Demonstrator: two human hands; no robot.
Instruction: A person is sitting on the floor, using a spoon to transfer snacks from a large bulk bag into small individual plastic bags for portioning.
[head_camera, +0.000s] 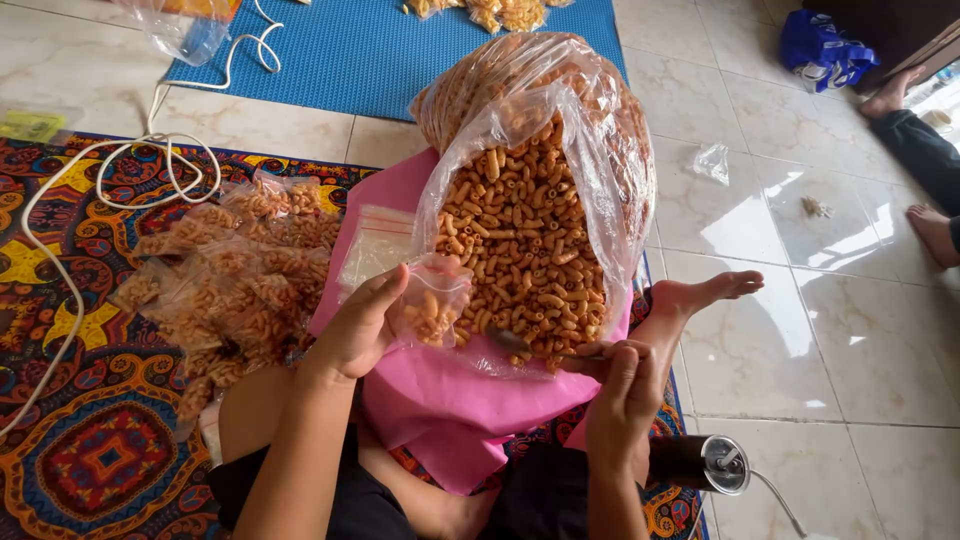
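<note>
My left hand (358, 325) holds a small clear plastic bag (432, 300), partly filled with orange macaroni snacks, at the mouth of a large clear sack (545, 150) full of the same snacks. My right hand (620, 385) grips a metal spoon (515, 343) whose bowl rests at the sack's open edge. The sack lies on a pink cloth (450, 400) across my lap. A few empty small bags (375, 245) lie on the cloth just above my left hand.
Several filled small snack bags (235, 275) are piled on the patterned rug (90, 440) to the left. A white cable (120, 180) loops over the rug. A blue mat (380, 50) lies ahead. Another person's feet (925, 160) rest on the tiled floor at the right. A dark cylindrical device (700, 462) sits beside my knee.
</note>
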